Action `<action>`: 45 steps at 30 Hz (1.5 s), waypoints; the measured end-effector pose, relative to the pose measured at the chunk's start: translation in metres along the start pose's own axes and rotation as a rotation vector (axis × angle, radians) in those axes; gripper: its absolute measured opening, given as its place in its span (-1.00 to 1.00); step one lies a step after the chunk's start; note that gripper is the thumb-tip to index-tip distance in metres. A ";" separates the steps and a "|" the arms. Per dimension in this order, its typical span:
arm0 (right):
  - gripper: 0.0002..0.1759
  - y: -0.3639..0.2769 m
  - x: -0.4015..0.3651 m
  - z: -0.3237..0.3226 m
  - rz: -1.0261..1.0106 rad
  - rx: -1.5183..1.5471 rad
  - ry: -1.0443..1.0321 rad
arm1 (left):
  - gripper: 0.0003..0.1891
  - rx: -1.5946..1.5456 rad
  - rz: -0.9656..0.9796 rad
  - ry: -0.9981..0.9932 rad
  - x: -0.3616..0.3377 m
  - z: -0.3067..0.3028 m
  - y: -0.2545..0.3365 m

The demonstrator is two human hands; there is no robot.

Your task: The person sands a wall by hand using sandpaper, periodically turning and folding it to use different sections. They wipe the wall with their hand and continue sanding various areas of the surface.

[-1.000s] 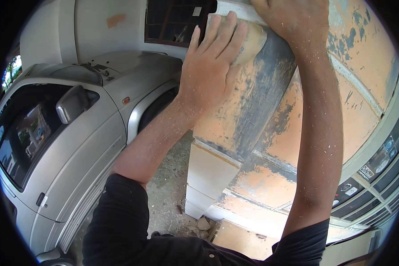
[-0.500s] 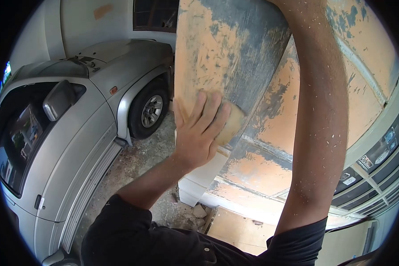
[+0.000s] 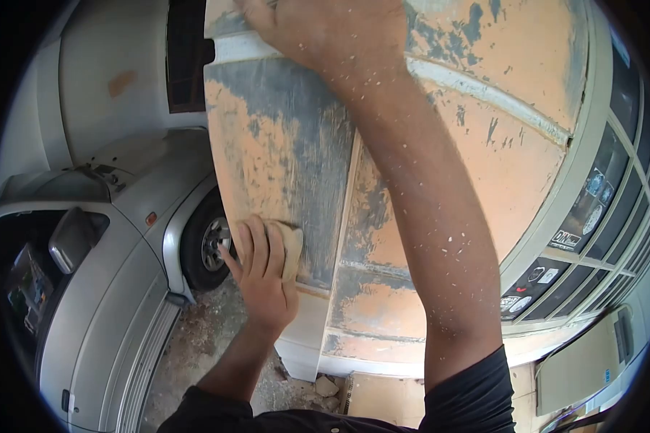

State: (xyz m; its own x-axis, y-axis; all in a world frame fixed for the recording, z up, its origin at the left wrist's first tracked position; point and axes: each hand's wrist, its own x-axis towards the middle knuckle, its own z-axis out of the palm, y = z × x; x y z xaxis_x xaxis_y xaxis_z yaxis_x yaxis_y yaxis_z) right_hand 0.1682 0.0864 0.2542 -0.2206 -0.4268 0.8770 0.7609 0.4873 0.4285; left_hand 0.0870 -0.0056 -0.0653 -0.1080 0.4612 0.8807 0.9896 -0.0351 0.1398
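My left hand [image 3: 267, 281] lies with its fingers pressed over a tan sanding pad [image 3: 292, 249] near the lower left edge of a vehicle panel [image 3: 278, 159]. Its thumb reaches past that edge. Patches of orange-tan filler and dark grey show on the panel, with fine scratches. At the top, my right hand [image 3: 263, 22] is over the upper panel, beyond a pale groove [image 3: 242, 49]. The frame cuts off most of its fingers, and I cannot tell what it holds. Pale flecks dot the right forearm.
A silver car [image 3: 101, 289] stands on the left, its front wheel [image 3: 209, 245] close behind the panel. On the right is a dark grille-like section with stickers [image 3: 567, 238]. Rubble [image 3: 326, 387] lies on the rough floor below. A window [image 3: 188, 58] is in the back wall.
The view has shifted, so the panel and car sit lower and further left. My left hand and the pad have moved towards the panel's left edge. My right hand has come into view.
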 end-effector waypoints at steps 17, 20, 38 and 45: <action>-0.31 0.003 0.009 -0.020 -0.182 0.013 -0.134 | -0.37 0.040 0.135 0.066 0.002 0.007 -0.019; -0.36 -0.001 0.005 -0.013 -0.155 -0.016 -0.077 | -0.42 0.046 0.158 0.267 0.117 -0.043 -0.015; -0.43 -0.007 0.006 -0.009 -0.146 -0.109 -0.099 | -0.42 -0.156 0.248 0.298 0.172 -0.074 -0.044; -0.40 0.002 0.002 -0.001 -0.169 -0.206 -0.123 | -0.43 -0.284 0.216 0.037 -0.013 0.009 -0.062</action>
State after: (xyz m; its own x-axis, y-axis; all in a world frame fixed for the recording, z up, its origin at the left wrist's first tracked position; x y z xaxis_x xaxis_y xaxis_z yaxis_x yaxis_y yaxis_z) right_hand 0.1702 0.0861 0.2563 -0.4177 -0.3876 0.8218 0.8118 0.2470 0.5291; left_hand 0.0274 -0.0016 -0.0892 0.0921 0.3841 0.9187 0.9244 -0.3758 0.0645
